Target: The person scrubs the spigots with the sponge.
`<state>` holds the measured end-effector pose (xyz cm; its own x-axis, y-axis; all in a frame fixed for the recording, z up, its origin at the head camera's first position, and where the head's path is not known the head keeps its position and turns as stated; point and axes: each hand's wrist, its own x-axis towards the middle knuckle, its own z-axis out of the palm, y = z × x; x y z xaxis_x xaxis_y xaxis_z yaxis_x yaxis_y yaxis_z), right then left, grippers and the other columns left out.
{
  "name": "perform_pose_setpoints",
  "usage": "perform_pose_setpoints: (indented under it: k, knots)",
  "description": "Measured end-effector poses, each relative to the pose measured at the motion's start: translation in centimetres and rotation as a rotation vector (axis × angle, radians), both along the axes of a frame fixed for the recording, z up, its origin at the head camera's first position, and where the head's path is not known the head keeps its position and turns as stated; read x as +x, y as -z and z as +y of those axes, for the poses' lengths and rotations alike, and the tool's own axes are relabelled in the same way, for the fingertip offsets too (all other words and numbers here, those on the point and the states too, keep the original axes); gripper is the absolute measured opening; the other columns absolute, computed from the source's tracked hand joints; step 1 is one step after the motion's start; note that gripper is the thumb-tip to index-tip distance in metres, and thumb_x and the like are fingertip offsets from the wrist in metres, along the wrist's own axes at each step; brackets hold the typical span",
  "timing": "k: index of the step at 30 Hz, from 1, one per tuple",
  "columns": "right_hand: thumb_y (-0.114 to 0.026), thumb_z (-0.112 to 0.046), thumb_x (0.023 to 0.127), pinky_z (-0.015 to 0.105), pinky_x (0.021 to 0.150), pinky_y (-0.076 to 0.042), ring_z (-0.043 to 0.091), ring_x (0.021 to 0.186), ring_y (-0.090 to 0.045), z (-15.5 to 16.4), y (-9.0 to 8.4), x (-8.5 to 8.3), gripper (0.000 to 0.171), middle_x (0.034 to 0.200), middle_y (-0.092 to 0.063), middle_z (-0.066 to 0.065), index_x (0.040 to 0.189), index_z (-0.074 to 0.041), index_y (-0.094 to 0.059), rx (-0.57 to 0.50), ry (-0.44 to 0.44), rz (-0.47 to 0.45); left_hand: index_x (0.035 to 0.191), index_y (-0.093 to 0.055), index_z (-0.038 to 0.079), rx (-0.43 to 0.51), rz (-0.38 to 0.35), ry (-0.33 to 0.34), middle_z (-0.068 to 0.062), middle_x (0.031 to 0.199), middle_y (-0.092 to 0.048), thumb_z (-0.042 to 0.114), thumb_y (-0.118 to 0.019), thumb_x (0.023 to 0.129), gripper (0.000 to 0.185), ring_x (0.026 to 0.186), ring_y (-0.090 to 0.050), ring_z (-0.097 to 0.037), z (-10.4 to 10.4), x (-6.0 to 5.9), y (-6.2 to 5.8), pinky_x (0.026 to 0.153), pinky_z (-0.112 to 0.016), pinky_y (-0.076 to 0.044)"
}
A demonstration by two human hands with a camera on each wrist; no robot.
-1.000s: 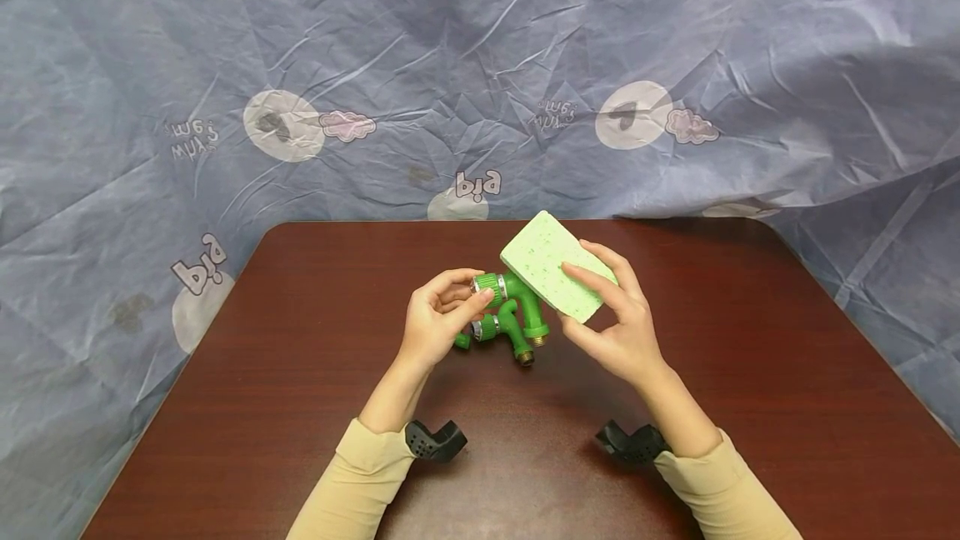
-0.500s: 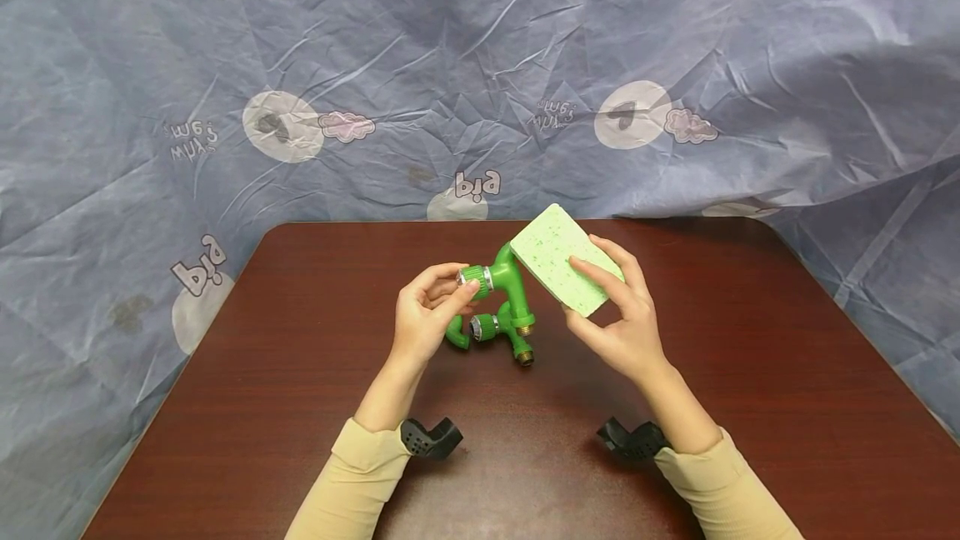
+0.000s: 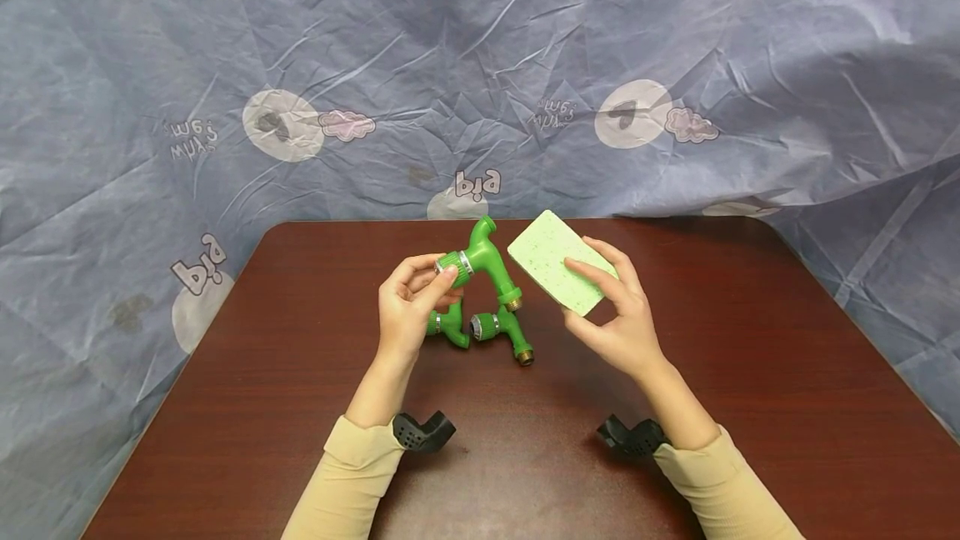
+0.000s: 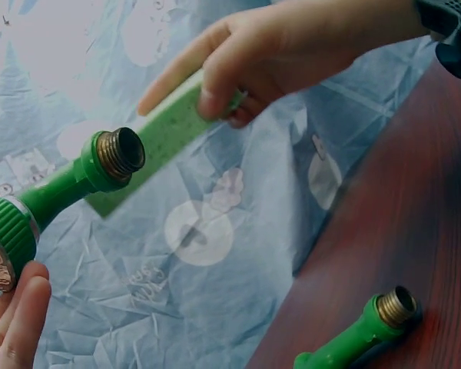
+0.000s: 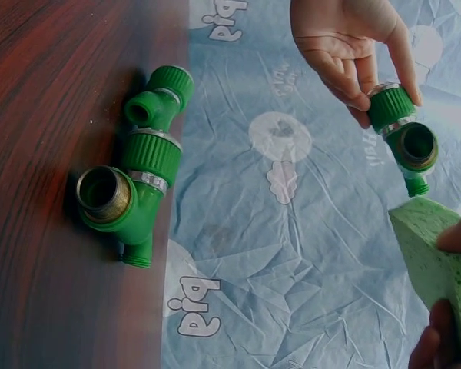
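Observation:
My left hand (image 3: 405, 307) pinches a green faucet (image 3: 486, 258) by its ribbed knob, above the table; its brass threaded end (image 4: 121, 154) points toward the camera in the left wrist view. My right hand (image 3: 618, 315) grips a light green sponge (image 3: 562, 261) along its edges, tilted, just right of the faucet. In the head view a small gap shows between sponge and faucet. Below them, a second green faucet (image 3: 504, 327) lies on the table. A third faucet (image 3: 452, 325) lies left of it, partly hidden behind the left hand.
The dark brown wooden table (image 3: 525, 457) ends at a far edge, with a wrinkled blue printed cloth (image 3: 480, 82) hanging behind. Black wrist cameras (image 3: 423, 432) sit on both wrists, over light yellow sleeves (image 3: 352, 465).
My left hand has moved left and slightly up with the faucet, away from the sponge, uncovering the faucet's spout. More of the left faucet on the table shows. The right hand stays nearly in place.

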<state>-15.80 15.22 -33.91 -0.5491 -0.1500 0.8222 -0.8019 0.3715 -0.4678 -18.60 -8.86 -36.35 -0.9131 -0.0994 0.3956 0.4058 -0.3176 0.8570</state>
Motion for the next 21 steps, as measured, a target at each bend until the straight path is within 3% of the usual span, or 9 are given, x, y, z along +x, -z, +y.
perform_pose_setpoints:
  k: [8, 11, 12, 16, 18, 19, 21]
  knots:
    - [-0.07, 0.016, 0.061, 0.02, 0.088, -0.038, 0.037, 0.115, -0.045, -0.1, 0.3, 0.1, 0.048, 0.126, -0.046, 0.03, 0.107, 0.006, -0.063, 0.116, -0.104, -0.104, 0.101, -0.062, -0.011, 0.082, 0.005, -0.018, -0.009, 0.085, -0.069, -0.001, -0.068, 0.081, 0.023, 0.067, -0.068, -0.021, 0.1, -0.1, 0.0, 0.063, -0.046, -0.057]
    - [-0.07, 0.016, 0.061, 0.021, 0.089, -0.038, 0.038, 0.117, -0.044, 0.0, 0.3, 0.1, 0.048, 0.127, -0.045, 0.03, 0.108, 0.007, -0.062, 0.109, -0.138, -0.126, 0.101, -0.064, -0.008, 0.085, 0.026, -0.01, -0.009, 0.087, -0.068, 0.006, -0.071, 0.081, 0.026, 0.069, -0.068, -0.019, 0.1, -0.2, 0.3, 0.063, -0.043, -0.057]
    - [-0.07, 0.016, 0.061, 0.021, 0.09, -0.038, 0.038, 0.117, -0.044, 0.0, 0.3, 0.1, 0.048, 0.127, -0.045, 0.03, 0.108, 0.007, -0.062, 0.105, -0.141, -0.132, 0.102, -0.064, -0.006, 0.104, 0.046, 0.012, -0.01, 0.089, -0.068, 0.008, -0.072, 0.081, 0.027, 0.07, -0.068, -0.019, 0.0, -1.3, 1.7, 0.063, -0.04, -0.058]
    - [-0.069, 0.016, 0.062, 0.021, 0.09, -0.037, 0.038, 0.118, -0.043, 0.0, 0.2, 0.1, 0.048, 0.127, -0.046, 0.03, 0.108, 0.008, -0.062, 0.092, -0.145, -0.158, 0.108, -0.064, 0.001, 0.103, 0.053, 0.036, -0.011, 0.092, -0.067, 0.009, -0.074, 0.081, 0.029, 0.072, -0.067, -0.019, 0.1, -1.4, 1.9, 0.062, -0.033, -0.058]
    - [-0.069, 0.016, 0.062, 0.021, 0.09, -0.037, 0.038, 0.118, -0.044, 0.0, 0.2, 0.2, 0.047, 0.127, -0.046, 0.03, 0.108, 0.008, -0.062, 0.089, -0.143, -0.169, 0.109, -0.064, 0.0, 0.097, 0.032, 0.032, -0.011, 0.094, -0.067, 0.006, -0.073, 0.081, 0.03, 0.07, -0.068, -0.019, 0.1, -1.5, 1.9, 0.062, -0.036, -0.058]
    - [-0.069, 0.016, 0.062, 0.022, 0.09, -0.037, 0.038, 0.118, -0.044, 0.0, 0.2, 0.2, 0.047, 0.127, -0.046, 0.031, 0.108, 0.008, -0.062, 0.087, -0.142, -0.172, 0.109, -0.064, -0.001, 0.076, 0.001, 0.011, -0.011, 0.093, -0.067, 0.003, -0.072, 0.081, 0.029, 0.068, -0.067, -0.019, 0.2, -0.4, 0.6, 0.062, -0.038, -0.058]
    - [-0.069, 0.016, 0.061, 0.022, 0.09, -0.037, 0.038, 0.118, -0.044, 0.1, 0.2, 0.2, 0.047, 0.126, -0.046, 0.031, 0.108, 0.008, -0.062, 0.085, -0.139, -0.18, 0.109, -0.066, -0.001, 0.075, -0.043, 0.007, -0.01, 0.095, -0.066, -0.003, -0.071, 0.08, 0.029, 0.067, -0.068, -0.019, 0.2, -0.4, 0.4, 0.063, -0.04, -0.058]
